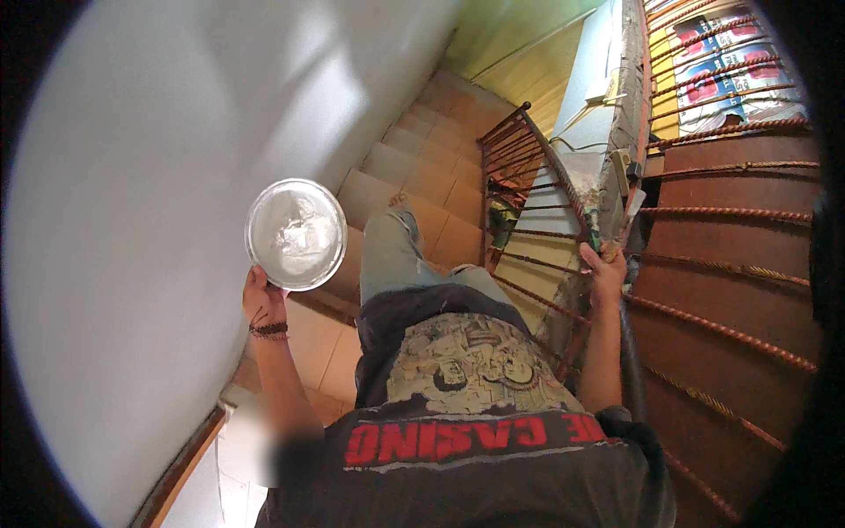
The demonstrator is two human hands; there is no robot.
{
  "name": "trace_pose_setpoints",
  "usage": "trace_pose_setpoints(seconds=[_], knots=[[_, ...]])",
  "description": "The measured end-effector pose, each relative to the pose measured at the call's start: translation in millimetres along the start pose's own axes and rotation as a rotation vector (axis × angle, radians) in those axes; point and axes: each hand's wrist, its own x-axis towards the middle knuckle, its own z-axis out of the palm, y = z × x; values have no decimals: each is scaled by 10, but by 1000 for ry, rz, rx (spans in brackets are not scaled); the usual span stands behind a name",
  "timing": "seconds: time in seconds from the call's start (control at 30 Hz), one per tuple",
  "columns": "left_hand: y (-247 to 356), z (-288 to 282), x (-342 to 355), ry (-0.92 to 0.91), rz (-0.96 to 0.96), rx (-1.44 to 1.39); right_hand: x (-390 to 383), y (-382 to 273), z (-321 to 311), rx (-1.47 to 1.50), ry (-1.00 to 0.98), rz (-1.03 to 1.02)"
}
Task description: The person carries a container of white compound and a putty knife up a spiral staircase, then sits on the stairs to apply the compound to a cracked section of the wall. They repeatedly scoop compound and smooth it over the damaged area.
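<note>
My left hand [267, 292] grips the lower rim of a round, pale tub [256, 231], held out beside the wall. Shiny white material, like paint or paste, shows inside it. A dark braided bracelet [269, 329] circles that wrist. On the other side, my right hand [606, 271] is closed at the stair railing, next to the dark handrail [563, 172]. Whitish marks show on its fingers. A slim, light-coloured piece [634, 213] and a small green part [594, 239] are just beyond the fingers; what exactly the hand holds is not clear.
Tiled stairs [380, 189] descend ahead between the white wall [176, 176] and the metal railing. One bare foot [399, 203] shows on them. Twisted metal bars [731, 339] stand at the right before a brown surface. A cable and a rough concrete edge [623, 106] run along the ledge.
</note>
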Motion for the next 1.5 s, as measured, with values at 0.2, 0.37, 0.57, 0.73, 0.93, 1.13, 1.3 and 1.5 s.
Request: trace_pose_setpoints(seconds=[0.2,0.37,0.57,0.73,0.93,1.13,1.3,1.5], knots=[[-449,-332,447,24,74,-51,89,229,430,39,-129,-115],[-1017,-716,1094,12,88,-106,277,777,1642,117,-378,-131],[-1560,-1305,808,192,9,-5,443,1108,2350,65,-493,161],[-2113,-1669,1066,293,-8,-167,1108,1222,3280,2,-648,89],[-2811,-2056,1401,505,26,-433,1946,1646,4285,8,-819,-33],[-2992,-1751,1902,393,322,-402,2661,1973,5155,-55,-975,-96],[-2644,-1263,1966,428,304,-496,2781,1854,4997,-115,-970,52],[-1885,-1302,2311,416,500,-403,2828,1432,5347,-82,-1093,25]])
